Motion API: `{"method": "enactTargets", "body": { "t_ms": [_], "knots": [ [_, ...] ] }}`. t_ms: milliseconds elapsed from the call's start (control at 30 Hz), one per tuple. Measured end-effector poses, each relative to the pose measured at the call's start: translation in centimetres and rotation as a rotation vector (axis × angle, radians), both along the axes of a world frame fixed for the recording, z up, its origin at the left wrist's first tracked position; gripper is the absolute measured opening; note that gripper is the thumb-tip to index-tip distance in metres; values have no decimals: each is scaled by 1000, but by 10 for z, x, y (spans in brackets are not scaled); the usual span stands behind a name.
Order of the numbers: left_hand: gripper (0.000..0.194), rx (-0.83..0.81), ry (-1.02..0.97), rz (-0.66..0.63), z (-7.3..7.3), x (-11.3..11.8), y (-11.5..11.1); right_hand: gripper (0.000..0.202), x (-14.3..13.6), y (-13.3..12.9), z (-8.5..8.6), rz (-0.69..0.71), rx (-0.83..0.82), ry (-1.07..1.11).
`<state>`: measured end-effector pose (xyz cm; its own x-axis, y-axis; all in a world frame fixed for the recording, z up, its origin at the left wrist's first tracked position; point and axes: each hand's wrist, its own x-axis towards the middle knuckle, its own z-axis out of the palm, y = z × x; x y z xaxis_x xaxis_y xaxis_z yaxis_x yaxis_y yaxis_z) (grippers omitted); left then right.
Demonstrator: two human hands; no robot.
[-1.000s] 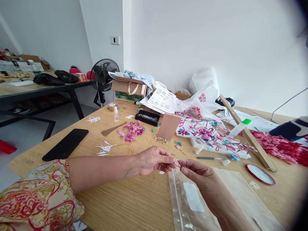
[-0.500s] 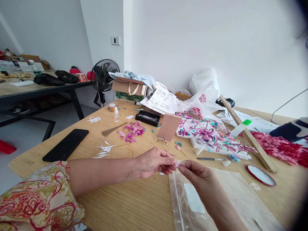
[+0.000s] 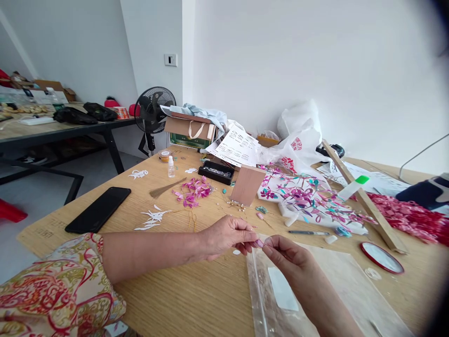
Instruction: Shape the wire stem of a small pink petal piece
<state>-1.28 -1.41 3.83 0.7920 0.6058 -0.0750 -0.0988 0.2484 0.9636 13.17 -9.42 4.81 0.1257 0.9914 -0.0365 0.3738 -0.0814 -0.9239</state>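
Observation:
My left hand reaches across from the left, its thumb and fingers pinched on one end of a small pink petal-like piece. At the other end my right hand pinches the same piece between thumb and forefinger. The fingertips cover most of it, so its exact shape is hidden. Both hands are above the table, over the left edge of a clear zip bag. Just beyond the fingers lie a pink bud on a wire and loose pearl beads. Purple-pink petals are heaped farther left.
A black phone and white paper cut-outs lie left. A wooden block stands behind the hands. To the right are wired pink flowers, a pen, a wooden bar and a red-rimmed round lid.
Both hands stay nearly in place. More of the pink piece's purple-pink colour shows between the fingertips. The whole view has shifted slightly.

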Motion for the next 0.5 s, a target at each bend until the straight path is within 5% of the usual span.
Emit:
{"method": "enactTargets", "body": {
  "t_ms": [200,500],
  "knots": [
    [35,258,59,0,8,-3,4,23,5,-2,-1,-5,23,-7],
    [28,-44,2,-104,11,-4,-2,24,12,-3,-10,14,48,-85]
  ]
}}
